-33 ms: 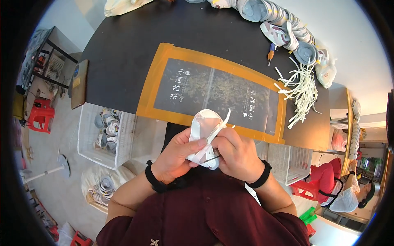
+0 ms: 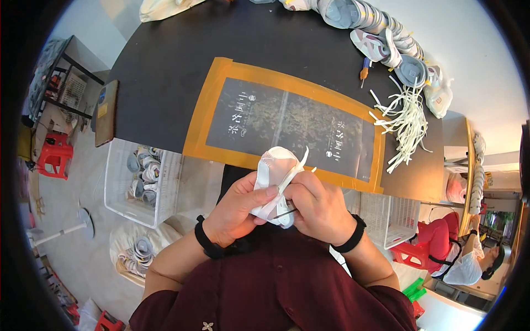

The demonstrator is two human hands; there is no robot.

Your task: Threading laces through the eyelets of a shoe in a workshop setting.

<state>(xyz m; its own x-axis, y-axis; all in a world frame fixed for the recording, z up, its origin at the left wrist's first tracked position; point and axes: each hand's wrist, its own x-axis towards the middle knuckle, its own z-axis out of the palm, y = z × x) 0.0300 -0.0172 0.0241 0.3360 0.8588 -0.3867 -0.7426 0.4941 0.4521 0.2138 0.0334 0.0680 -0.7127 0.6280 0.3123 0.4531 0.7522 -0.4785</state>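
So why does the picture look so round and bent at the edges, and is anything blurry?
Head view: fisheye lens, so the black table edge curves and the corners go black. Light is even and soft, no strong glare. The hands, left and right, and the white shoe look sharp; the rim is smeared.

You're in a shoe-making workshop — a black worktop point(image 2: 165, 60) with a row of unfinished shoes point(image 2: 381, 33), a bundle of white laces point(image 2: 408, 121), a screwdriver point(image 2: 364, 69) — and clear crates of shoe parts point(image 2: 141, 176) below.
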